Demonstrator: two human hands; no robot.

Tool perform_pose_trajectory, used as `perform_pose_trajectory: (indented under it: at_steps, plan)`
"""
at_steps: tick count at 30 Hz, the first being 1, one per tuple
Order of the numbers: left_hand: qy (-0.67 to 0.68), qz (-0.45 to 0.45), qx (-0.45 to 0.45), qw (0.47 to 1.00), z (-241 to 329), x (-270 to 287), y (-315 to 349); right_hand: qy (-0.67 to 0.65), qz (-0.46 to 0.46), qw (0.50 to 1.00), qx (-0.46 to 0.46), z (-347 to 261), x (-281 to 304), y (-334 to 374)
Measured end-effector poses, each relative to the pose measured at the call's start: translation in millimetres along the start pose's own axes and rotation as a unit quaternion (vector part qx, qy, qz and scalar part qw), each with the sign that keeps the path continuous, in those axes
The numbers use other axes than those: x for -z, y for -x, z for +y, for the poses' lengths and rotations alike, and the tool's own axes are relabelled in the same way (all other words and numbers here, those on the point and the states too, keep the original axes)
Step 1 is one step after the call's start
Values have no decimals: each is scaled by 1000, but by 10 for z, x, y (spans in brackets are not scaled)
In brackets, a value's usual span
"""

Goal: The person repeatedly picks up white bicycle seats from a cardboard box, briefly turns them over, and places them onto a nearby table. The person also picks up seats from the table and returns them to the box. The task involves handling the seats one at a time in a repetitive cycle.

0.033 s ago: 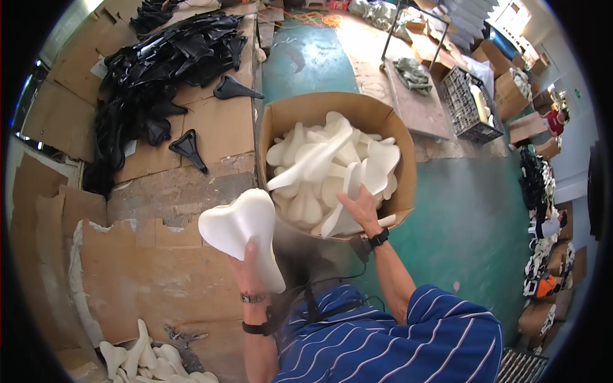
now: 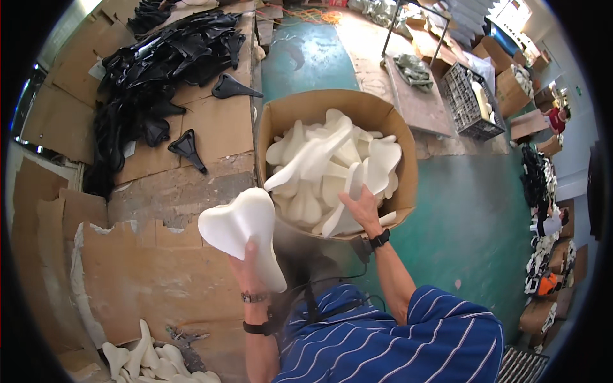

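My left hand (image 2: 248,267) holds up a white foam saddle-shaped pad (image 2: 241,228), wide end to the left, over the cardboard-covered bench. My right hand (image 2: 361,208) reaches into a large round cardboard box (image 2: 276,121) and grips the edge of another white saddle pad (image 2: 350,191). Several more white pads (image 2: 319,159) are heaped in the box. Both wrists wear bands, and my striped blue shirt fills the lower edge of the view.
A big heap of black saddle shells (image 2: 159,70) lies at the far left of the bench, with two loose ones (image 2: 188,147) nearer. More white pads (image 2: 153,360) lie at the lower left. A black crate (image 2: 469,99) and boxes stand on the green floor to the right.
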State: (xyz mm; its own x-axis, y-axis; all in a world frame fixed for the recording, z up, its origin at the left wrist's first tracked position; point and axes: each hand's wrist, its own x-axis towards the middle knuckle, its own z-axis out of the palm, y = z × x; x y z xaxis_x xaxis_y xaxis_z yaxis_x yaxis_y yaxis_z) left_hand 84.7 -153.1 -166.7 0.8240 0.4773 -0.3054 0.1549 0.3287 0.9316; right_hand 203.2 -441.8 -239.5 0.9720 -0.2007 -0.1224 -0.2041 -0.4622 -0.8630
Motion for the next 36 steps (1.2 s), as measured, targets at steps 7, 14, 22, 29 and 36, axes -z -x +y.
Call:
perform_pose_trajectory:
  at_steps: [7, 14, 22, 29, 36]
  plan:
    - [-43, -65, -59, 995, 15, -931, -916, -44, 55, 998, 6, 26, 359, -424]
    - [-395, -180, -110, 894, -41, -1295, -1591, 325, -52, 940, -89, -7, 480, -1138]
    - [-229, -165, 145, 948, -677, -269, -626, 9, 19, 999, 38, 1619, -439, -3119]
    - [-205, -33, 141, 968, -622, 28, -145, -52, -50, 983, 166, 891, -713, -2362]
    - [-300, -142, -120, 936, -39, -934, -439, 12, -117, 929, 350, -498, -314, -650]
